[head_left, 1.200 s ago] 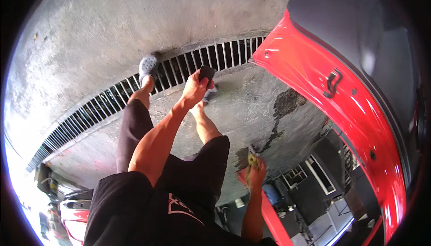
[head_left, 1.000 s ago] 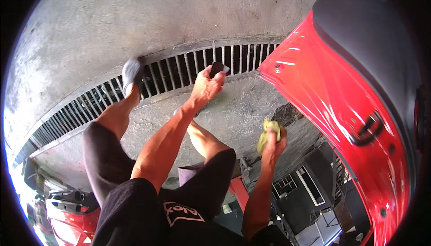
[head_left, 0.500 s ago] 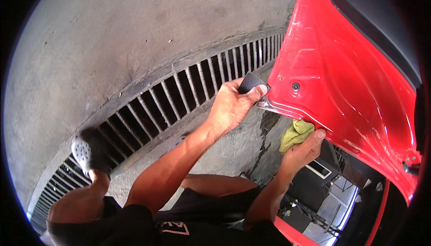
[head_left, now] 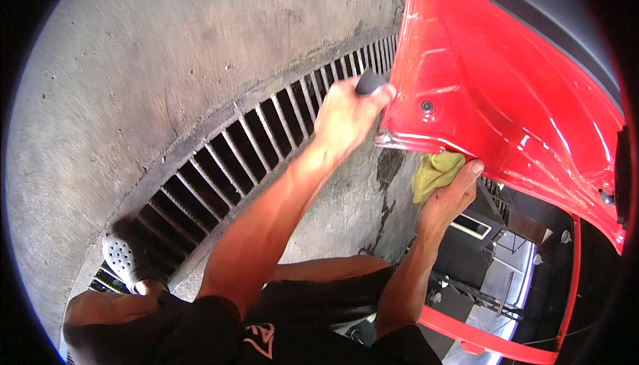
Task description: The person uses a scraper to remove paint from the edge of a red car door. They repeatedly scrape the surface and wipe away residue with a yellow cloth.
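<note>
A red car door (head_left: 459, 79) stands open on the right, its lower corner nearest me. My left hand (head_left: 347, 117) is closed on a dark grey, flat folded piece that looks like sandpaper (head_left: 368, 83), its thumb against the door's left edge, above the corner. Under the door's bottom edge, my right hand (head_left: 447, 200) grips a yellow-green cloth (head_left: 436, 174), with the thumb at the red rim and the fingers mostly hidden beneath. A round black plug (head_left: 426, 106) sits in the panel between the hands.
A barred drain grate (head_left: 229, 159) curves across the grey concrete floor (head_left: 166, 59). My foot in a grey perforated clog (head_left: 122, 257) rests on its near end. Dark trim (head_left: 552, 25) borders the door panel. A red frame bar (head_left: 492, 338) shows at the lower right.
My left hand has moved up along the door's edge, away from the corner, with the dark piece. My right hand stays at the bottom edge with the cloth. The view has shifted slightly.
</note>
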Action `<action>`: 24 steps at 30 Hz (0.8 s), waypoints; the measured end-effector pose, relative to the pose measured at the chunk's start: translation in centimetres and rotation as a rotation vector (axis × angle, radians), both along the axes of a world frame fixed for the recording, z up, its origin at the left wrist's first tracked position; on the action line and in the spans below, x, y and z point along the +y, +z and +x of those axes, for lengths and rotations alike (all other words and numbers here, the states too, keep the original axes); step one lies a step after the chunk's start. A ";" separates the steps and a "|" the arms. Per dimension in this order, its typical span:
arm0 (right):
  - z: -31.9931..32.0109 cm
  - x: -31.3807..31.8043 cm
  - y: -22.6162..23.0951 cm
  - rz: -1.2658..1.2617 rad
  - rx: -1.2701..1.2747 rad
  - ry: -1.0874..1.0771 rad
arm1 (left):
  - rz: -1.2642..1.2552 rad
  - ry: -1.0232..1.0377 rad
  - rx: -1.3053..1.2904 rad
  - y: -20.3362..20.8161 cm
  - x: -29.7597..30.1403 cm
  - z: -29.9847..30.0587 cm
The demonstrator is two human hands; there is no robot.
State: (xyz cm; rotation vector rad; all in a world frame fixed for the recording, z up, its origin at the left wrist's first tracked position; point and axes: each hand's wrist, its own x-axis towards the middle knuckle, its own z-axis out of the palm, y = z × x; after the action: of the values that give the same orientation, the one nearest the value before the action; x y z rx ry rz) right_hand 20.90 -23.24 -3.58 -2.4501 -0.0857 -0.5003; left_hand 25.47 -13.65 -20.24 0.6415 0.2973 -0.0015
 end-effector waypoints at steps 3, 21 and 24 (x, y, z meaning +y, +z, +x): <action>0.1 -0.6 -0.5 0.031 -0.025 -0.032 | -0.012 -0.116 0.011 0.1 -0.1 -2.8; 0.6 0.9 -0.6 0.043 -0.060 -0.030 | 0.265 -0.313 0.075 1.5 3.0 -3.1; -0.2 0.0 0.1 0.011 0.061 -0.053 | -0.079 -0.607 0.124 2.2 7.3 -0.9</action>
State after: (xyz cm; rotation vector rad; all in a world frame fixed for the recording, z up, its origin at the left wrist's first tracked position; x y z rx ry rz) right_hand 20.70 -23.20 -3.48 -2.4601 0.0069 -0.4478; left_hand 24.62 -6.31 -18.03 0.6343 0.2110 -0.6331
